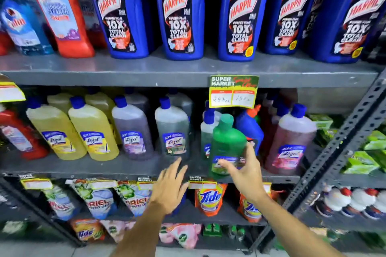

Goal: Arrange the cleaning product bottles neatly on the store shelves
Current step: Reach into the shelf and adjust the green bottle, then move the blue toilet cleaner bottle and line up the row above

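On the top shelf [146, 69] a red Harpic bottle [60, 10] leans at the left, with a row of blue Harpic bottles [177, 12] upright to its right. The middle shelf [104, 168] carries, from the left, a red bottle [18, 133], two yellow Lizol bottles [92, 129], a purple one [133, 131] and a grey-green one [173, 131]. The left hand [170, 188] hovers in front of this shelf's edge, its grip wide and flat, holding nothing. Just right of it the green bottle [227, 144] stands at the shelf front, slightly tilted, under a price tag [232, 92]. The right hand [244, 171] is at the bottle's lower right, fingers spread around the label; whether the grip presses the bottle I cannot tell. A pink Lizol bottle [292, 142] stands further right
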`<state>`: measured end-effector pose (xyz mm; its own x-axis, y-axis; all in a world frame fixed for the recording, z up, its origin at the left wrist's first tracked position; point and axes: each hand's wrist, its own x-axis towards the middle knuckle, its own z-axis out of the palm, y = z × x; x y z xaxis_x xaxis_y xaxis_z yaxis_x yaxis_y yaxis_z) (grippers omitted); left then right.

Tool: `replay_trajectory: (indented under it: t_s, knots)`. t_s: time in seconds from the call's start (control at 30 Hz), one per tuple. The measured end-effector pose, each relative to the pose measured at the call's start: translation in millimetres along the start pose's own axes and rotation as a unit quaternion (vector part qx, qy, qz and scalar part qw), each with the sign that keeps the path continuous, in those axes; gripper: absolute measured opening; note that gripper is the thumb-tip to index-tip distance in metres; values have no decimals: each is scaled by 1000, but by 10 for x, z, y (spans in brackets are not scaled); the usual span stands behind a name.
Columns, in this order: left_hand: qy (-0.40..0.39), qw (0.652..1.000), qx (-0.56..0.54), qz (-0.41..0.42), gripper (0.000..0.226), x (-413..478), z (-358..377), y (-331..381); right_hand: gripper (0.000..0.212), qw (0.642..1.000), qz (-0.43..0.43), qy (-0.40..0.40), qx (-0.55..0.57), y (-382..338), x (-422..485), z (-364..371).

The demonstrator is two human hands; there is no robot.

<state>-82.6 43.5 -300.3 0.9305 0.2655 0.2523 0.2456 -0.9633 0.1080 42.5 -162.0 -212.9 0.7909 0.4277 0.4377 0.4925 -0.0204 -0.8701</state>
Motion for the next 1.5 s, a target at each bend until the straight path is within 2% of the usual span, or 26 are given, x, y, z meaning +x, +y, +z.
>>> replay_trajectory:
  t_s: [0.1,0.23,0.5,0.67,0.77,0.87,1.0,1.03,1.1,1.2,1.27,1.4,1.5]
  knots:
    - [-37,998,20,42,55,49,191,-55,64,998,42,-23,-28,320,46,147]
    - [-71,996,36,50,63,62,352,-150,63,996,74,-38,-39,550,91,203]
    - [-77,996,33,26,69,89,461,-112,65,995,61,-66,-52,648,189,237]
    - [-84,996,40,17,69,78,434,-69,63,994,81,-62,-48,637,112,231]
    - [-73,996,41,17,67,69,433,-60,69,991,95,-63,-66,651,45,213]
    - [-68,996,47,21,68,63,444,-64,69,989,110,-2,-98,682,-71,165]
    - [-67,997,45,23,69,54,446,-84,35,972,108,187,-95,627,-125,-60]
    - [-69,996,45,24,69,49,440,-86,36,965,97,224,-94,617,-88,-137]
    - [-75,996,42,27,70,41,428,-94,51,957,92,250,-117,605,30,-275]
    - [-79,996,26,31,73,37,406,-101,74,967,146,162,-129,616,229,-361]
    - [-83,996,16,32,74,34,398,-102,79,975,176,92,-98,653,330,-359]
    - [-91,995,9,27,75,37,393,-103,79,973,208,74,-72,815,509,-387]
    - [-97,995,16,25,76,39,395,-110,64,969,236,50,-62,881,601,-401]
